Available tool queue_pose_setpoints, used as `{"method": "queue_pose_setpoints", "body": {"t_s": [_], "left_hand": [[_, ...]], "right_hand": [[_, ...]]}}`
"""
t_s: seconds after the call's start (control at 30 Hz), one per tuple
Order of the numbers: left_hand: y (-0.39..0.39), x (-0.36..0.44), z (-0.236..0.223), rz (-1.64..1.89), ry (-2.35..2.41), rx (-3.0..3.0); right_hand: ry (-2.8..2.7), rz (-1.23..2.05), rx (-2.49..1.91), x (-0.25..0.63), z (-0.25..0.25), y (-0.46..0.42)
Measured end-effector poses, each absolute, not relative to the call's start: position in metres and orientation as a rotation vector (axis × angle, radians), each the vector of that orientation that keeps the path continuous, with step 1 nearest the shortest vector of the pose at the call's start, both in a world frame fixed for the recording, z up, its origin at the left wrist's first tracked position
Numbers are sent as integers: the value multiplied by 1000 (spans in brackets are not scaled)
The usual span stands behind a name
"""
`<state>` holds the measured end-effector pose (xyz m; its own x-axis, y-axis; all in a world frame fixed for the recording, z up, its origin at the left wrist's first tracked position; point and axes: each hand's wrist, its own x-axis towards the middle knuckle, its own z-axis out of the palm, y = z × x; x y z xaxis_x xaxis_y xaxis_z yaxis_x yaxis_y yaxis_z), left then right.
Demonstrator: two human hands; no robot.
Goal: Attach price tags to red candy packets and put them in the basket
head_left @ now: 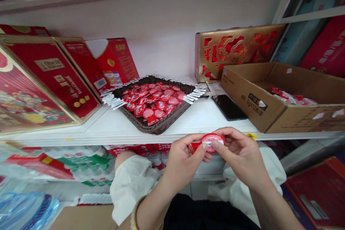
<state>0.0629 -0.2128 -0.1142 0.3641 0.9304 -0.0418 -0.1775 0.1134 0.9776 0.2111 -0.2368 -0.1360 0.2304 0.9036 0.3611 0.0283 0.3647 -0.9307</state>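
Observation:
Both hands meet just below the front edge of the white shelf (113,129). My left hand (182,163) and my right hand (239,154) pinch the same small red round snack packet (211,140) between thumbs and fingers. Directly behind them on the shelf stands a dark woven basket (161,124), heaped with several of the same red packets (155,100) and ringed by white paper tags.
An open cardboard box (258,104) with more red packets sits right of the basket, a black phone (229,107) lying between them. Red gift boxes (54,79) lean at the left; a gold and red box (237,48) stands against the back wall. Bagged goods fill the shelf below.

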Motion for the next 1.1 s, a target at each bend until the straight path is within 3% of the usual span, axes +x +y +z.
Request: {"method": "queue_pose_setpoints", "body": {"t_s": [0.27, 0.5, 0.67, 0.83, 1.1], "left_hand": [[-201, 97, -102, 905, 760, 1298], [-173, 194, -37, 889, 362, 1274], [-164, 224, -18, 925, 376, 1388], [-164, 187, -37, 1017, 446, 1643], [-146, 51, -20, 1435, 782, 1891]], "right_hand": [[-1123, 509, -1105, 250, -127, -249], [-865, -168, -1164, 334, -63, -227], [-813, -251, -1494, 406, -43, -202], [-804, -467, -1655, 420, -51, -208], [-1168, -420, -1288, 320, -56, -206]]}}
